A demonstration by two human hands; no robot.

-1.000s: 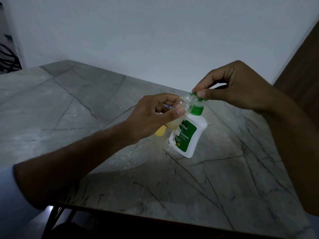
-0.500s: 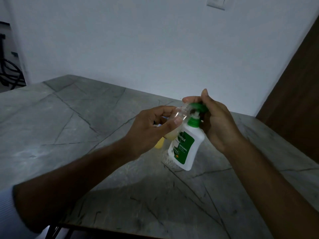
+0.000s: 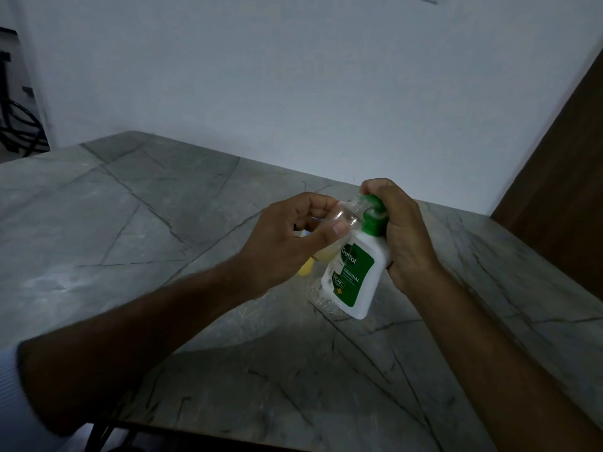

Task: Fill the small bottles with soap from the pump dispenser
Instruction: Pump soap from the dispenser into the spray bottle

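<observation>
A white pump dispenser with a green label and green pump head stands on the grey marble table, leaning a little. My right hand wraps around its pump head and upper body from the right. My left hand grips a small clear bottle, tilted with its mouth up against the green nozzle. Yellowish liquid shows in the bottle's lower part. A small yellow thing lies on the table behind my left hand, mostly hidden.
A clear bumpy plastic piece lies under the dispenser's base. A white wall runs behind the table, and a brown wooden panel stands at the right. Dark cables hang at the far left.
My right hand has gone from pinching the pump top with fingertips to wrapping around the pump head. The left hand has kept the small bottle at the nozzle.
</observation>
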